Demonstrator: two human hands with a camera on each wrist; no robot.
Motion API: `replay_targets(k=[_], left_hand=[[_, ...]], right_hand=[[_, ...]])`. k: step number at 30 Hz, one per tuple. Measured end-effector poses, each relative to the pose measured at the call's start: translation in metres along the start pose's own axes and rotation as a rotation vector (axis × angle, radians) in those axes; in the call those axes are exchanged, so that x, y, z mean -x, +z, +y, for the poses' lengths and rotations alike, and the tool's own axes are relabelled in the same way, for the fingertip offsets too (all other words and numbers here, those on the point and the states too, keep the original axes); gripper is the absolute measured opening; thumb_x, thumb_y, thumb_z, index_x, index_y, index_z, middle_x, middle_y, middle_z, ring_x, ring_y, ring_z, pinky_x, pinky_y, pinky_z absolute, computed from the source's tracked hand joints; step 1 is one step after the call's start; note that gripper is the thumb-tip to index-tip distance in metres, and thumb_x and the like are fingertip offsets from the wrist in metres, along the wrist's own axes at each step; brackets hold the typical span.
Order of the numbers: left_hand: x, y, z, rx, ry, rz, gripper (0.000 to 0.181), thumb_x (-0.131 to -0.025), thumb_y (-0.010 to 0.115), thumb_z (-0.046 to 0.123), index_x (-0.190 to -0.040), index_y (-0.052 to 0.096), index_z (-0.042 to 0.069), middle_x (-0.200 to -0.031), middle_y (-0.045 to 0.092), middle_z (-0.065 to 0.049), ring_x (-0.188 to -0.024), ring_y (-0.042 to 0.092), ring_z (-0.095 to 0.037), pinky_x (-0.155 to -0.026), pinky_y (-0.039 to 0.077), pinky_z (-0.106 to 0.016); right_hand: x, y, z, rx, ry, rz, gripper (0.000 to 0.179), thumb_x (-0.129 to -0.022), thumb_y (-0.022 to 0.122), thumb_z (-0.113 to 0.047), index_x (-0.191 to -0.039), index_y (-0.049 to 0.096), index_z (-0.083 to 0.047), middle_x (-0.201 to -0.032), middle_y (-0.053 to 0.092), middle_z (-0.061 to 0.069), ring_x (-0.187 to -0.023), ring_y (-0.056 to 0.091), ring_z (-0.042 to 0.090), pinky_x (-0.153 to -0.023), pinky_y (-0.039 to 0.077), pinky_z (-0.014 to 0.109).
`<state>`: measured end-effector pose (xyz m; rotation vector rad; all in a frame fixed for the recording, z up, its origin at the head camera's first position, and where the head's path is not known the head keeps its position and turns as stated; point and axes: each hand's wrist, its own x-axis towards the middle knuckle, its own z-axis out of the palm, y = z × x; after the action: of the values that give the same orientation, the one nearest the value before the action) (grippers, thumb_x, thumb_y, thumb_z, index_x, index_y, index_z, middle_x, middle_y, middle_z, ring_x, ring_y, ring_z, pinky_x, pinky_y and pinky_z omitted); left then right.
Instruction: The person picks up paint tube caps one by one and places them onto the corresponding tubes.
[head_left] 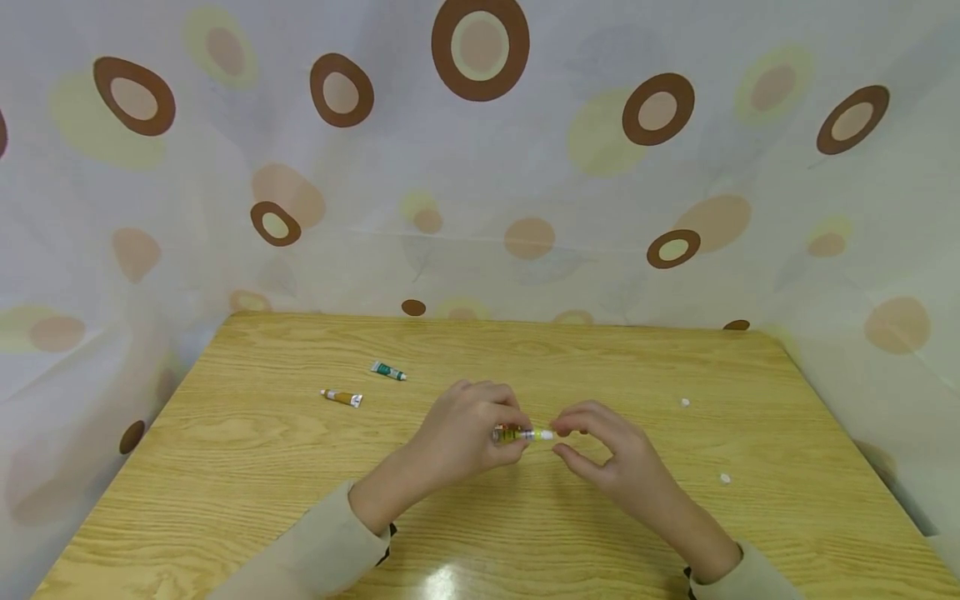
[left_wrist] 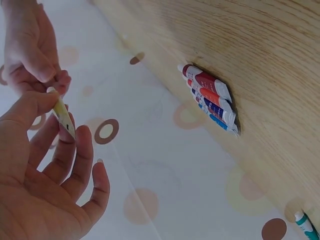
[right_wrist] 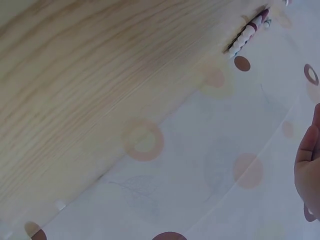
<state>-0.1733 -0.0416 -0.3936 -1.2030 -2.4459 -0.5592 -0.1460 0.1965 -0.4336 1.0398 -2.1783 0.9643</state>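
Note:
My left hand pinches a small yellow paint tube between thumb and fingers, its white cap pointing right. The left wrist view shows the same paint tube between thumb and fingers, the other fingers spread. Around the cap end, my right hand holds its thumb and forefinger apart, with a gap between them and the cap. Only part of a hand appears at the right edge of the right wrist view.
A green tube and an ochre tube lie left on the wooden table. Two small white caps lie at the right. Several red, orange and blue tubes lie side by side. A patterned curtain surrounds the table.

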Motion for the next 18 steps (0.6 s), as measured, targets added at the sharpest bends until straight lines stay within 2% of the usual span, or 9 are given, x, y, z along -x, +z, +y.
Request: replay_targets(k=[2,4,7,9,11,15,18], left_hand=[[-0.0002,0.0009,-0.0001,0.0,0.005,-0.001,0.008,-0.084,0.086,0.025,-0.09,0.083,0.022,-0.088,0.073,0.01,-0.071,0.059,-0.003,-0.063,0.031,-0.015],[-0.0003,0.0019,-0.0001,-0.003,0.013,0.0,0.008,-0.084,0.086,0.026,-0.09,0.083,0.022,-0.088,0.073,0.011,-0.07,0.06,-0.002,-0.063,0.03,-0.014],[-0.0003,0.0032,0.0004,-0.002,0.026,0.006,0.007,-0.084,0.085,0.026,-0.089,0.083,0.022,-0.087,0.073,0.011,-0.07,0.06,-0.002,-0.062,0.03,-0.013],[-0.0002,0.0038,0.0008,-0.003,0.033,0.011,0.007,-0.083,0.085,0.025,-0.089,0.084,0.022,-0.087,0.073,0.011,-0.069,0.06,-0.002,-0.062,0.031,-0.013],[0.0,0.0041,0.0014,-0.002,0.037,0.012,0.007,-0.083,0.086,0.024,-0.089,0.084,0.021,-0.087,0.073,0.01,-0.068,0.061,-0.002,-0.063,0.031,-0.013],[0.0006,0.0041,0.0026,-0.011,0.04,0.009,0.007,-0.083,0.086,0.025,-0.089,0.084,0.021,-0.087,0.073,0.01,-0.069,0.061,-0.002,-0.065,0.034,-0.014],[0.0011,0.004,0.003,-0.009,0.034,-0.002,0.007,-0.084,0.086,0.025,-0.089,0.083,0.021,-0.088,0.073,0.01,-0.07,0.062,-0.002,-0.067,0.039,-0.016]], right_hand=[[0.0,0.0007,0.0006,0.004,-0.016,0.002,0.045,-0.071,0.084,0.014,-0.107,0.071,-0.01,-0.105,0.071,0.004,-0.095,0.068,0.017,-0.093,0.051,0.009],[-0.0002,0.0013,0.0011,0.003,-0.03,0.004,0.035,-0.077,0.084,0.008,-0.105,0.071,-0.01,-0.104,0.071,0.004,-0.094,0.068,0.016,-0.092,0.051,0.009],[-0.0003,0.0018,0.0015,0.0,-0.043,0.007,0.012,-0.092,0.078,-0.01,-0.102,0.071,-0.012,-0.103,0.071,0.003,-0.092,0.068,0.016,-0.091,0.051,0.009],[-0.0002,0.002,0.0017,-0.001,-0.045,0.008,0.007,-0.097,0.072,-0.018,-0.101,0.072,-0.012,-0.103,0.07,0.002,-0.091,0.068,0.015,-0.091,0.051,0.008],[-0.0001,0.0022,0.0015,-0.002,-0.041,0.009,0.007,-0.095,0.075,-0.014,-0.1,0.072,-0.012,-0.102,0.07,0.002,-0.09,0.067,0.015,-0.09,0.051,0.008],[0.0,0.0027,0.0012,-0.003,-0.023,-0.002,0.027,-0.081,0.082,0.006,-0.098,0.073,-0.013,-0.101,0.07,0.002,-0.087,0.067,0.013,-0.087,0.051,0.009],[0.0001,0.002,0.0006,0.002,0.006,-0.024,0.028,-0.08,0.081,0.007,-0.098,0.073,-0.014,-0.101,0.07,0.0,-0.086,0.067,0.012,-0.085,0.051,0.009]])
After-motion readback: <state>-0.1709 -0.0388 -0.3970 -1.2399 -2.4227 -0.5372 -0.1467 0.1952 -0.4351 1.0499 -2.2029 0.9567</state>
